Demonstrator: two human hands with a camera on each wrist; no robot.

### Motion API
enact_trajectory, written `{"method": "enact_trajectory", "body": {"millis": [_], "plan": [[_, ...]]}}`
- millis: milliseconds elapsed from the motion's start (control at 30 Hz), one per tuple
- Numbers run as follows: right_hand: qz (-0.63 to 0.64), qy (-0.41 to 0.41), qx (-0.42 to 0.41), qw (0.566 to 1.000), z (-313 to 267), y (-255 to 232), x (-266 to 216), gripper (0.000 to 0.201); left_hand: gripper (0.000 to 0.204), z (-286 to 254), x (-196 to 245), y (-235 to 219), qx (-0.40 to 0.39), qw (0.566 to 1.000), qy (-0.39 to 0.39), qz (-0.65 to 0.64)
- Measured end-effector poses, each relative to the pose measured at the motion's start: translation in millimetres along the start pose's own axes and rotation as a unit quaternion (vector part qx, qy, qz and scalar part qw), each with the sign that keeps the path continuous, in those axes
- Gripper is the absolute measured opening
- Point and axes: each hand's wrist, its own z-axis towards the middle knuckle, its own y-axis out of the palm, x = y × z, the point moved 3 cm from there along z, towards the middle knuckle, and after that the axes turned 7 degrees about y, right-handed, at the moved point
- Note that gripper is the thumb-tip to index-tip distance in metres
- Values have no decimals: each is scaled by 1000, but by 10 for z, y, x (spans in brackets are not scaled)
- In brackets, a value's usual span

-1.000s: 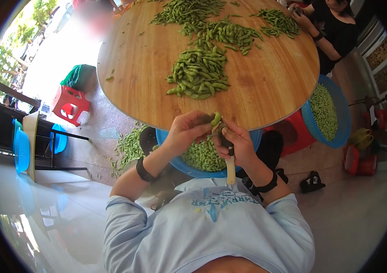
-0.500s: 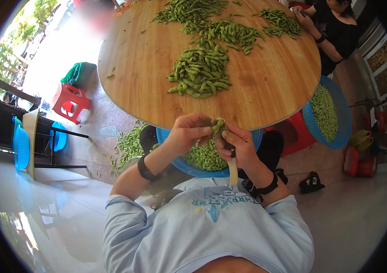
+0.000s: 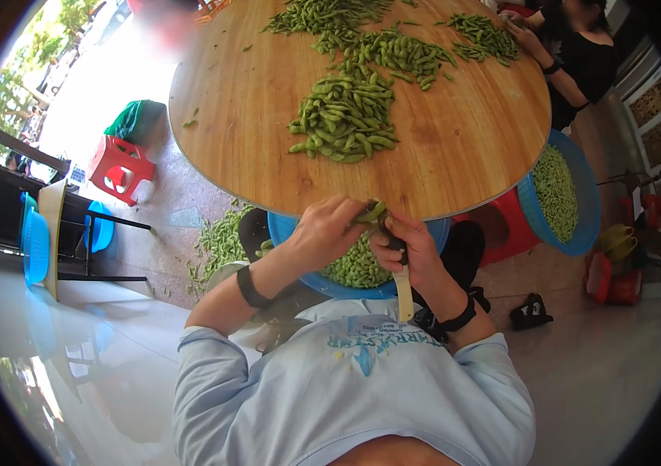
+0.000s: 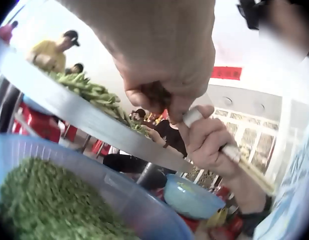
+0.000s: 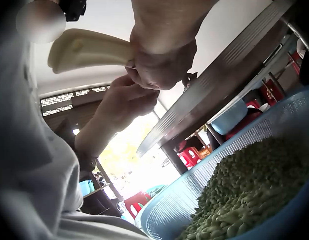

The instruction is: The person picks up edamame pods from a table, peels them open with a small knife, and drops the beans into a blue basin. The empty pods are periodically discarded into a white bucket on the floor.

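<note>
Well, L grip [image 3: 323, 233] on pod [image 3: 378, 210] (clear in head cam only), R grip [image 3: 411, 247] round pale tool [image 3: 403, 293]

Communal room open to outdoors, perhaps eatery or shared kitchen; from where I stood, could not tell which. Big round wooden table [image 3: 229, 116] bore heaps of green pods [image 3: 342, 116]. Person in black [image 3: 583, 66] and person in yellow [image 4: 52, 52] also sat or stood about it. Red plastic stool [image 3: 103, 165] stood on tiled floor [image 3: 167, 175]; wide blue basin [image 3: 591, 194] of pale-green beans [image 3: 554, 190] near table. Red strip [image 4: 226, 73] hung on pale wall, gridded panels [image 4: 252, 135] below. Trees [image 3: 51, 39] showed beyond bright open side.
</note>
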Motion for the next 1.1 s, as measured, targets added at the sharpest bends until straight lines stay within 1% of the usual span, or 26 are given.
{"method": "enact_trajectory", "body": {"millis": [133, 167, 200, 233, 267, 300, 333, 400, 500, 533, 567, 600, 633, 667, 700, 733, 767, 800, 833, 867, 900, 967, 1000, 1033, 1067, 1100], "plan": [[15, 12, 0, 1000, 17, -1, 31, 20, 21, -44, 97, -21, -10, 1000, 22, 15], [7, 10, 4, 1000, 17, 10, 34, 20, 19, -102, 24, 36, 2, 990, -94, -106], [7, 9, 4, 1000, 15, 36, 37, 20, 17, -132, -32, 77, 15, 953, -208, -222], [-3, -3, 14, 1000, 9, 63, 37, 20, 17, -121, -43, 86, 17, 953, -208, -220], [-11, -15, 24, 1000, 8, 75, 38, 21, 15, -152, -108, 138, 45, 859, -342, -379], [-11, -14, 24, 1000, 16, 62, 44, 21, 14, -193, -133, 199, 69, 719, -457, -519], [-37, -27, 26, 999, 25, 31, 39, 21, 14, -174, -139, 188, 70, 718, -457, -520], [-65, -37, 29, 997, 28, -20, 28, 22, 19, -163, -122, 211, 112, 562, -501, -649], [-103, -42, 37, 993, 32, -62, 32, 24, 16, -219, -147, 271, 96, 556, -472, -677], [-195, -80, 61, 976, 28, -69, 18, 26, 16, -241, -138, 299, 98, 556, -472, -677], [-285, -119, 83, 947, 26, -64, -3, 28, 16, -257, -142, 321, 96, 610, -486, -619], [-285, -120, 83, 947, 35, -34, -2, 28, 17, -265, -144, 327, 92, 661, -496, -556], [-351, -145, 137, 915, 30, 2, -19, 30, 17, -268, -126, 340, 91, 661, -496, -556], [-414, -168, 192, 874, 16, 21, -29, 33, 18, -247, -101, 310, 68, 774, -432, -459], [-414, -166, 192, 874, 33, 5, -13, 33, 19, -228, -59, 279, 45, 865, -356, -350], [-451, -199, 194, 848, 66, -12, -21, 36, 19, -232, -43, 274, 46, 866, -356, -349], [-486, -231, 196, 820, 83, -11, -32, 40, 19, -211, -12, 248, 45, 892, -317, -319], [-486, -232, 195, 820, 75, -3, -44, 40, 19, -191, 28, 218, 43, 915, -278, -289], [-521, -239, 211, 792, 47, 13, -67, 40, 19, -184, 63, 192, 44, 916, -277, -288], [-555, -246, 226, 762, 31, 31, -83, 39, 17, -156, 125, 147, 31, 940, -236, -244], [-556, -249, 223, 761, 36, 47, -91, 39, 16, -133, 179, 110, 20, 961, -193, -197], [-669, -392, 178, 605, -9, 185, -104, 36, 15, -149, 234, 78, 6, 963, -197, -185], [-670, -395, 174, 604, -27, 194, -97, 36, 15, -163, 255, 73, -10, 963, -203, -175], [-673, -367, 176, 618, -39, 178, -93, 33, 13, -181, 253, 91, -12, 952, -224, -206], [-675, -337, 178, 632, -46, 159, -95, 30, 13, -181, 272, 83, -8, 954, -221, -204], [-676, -340, 176, 630, -54, 148, -102, 30, 12, -182, 299, 71, -6, 955, -219, -199]]}}
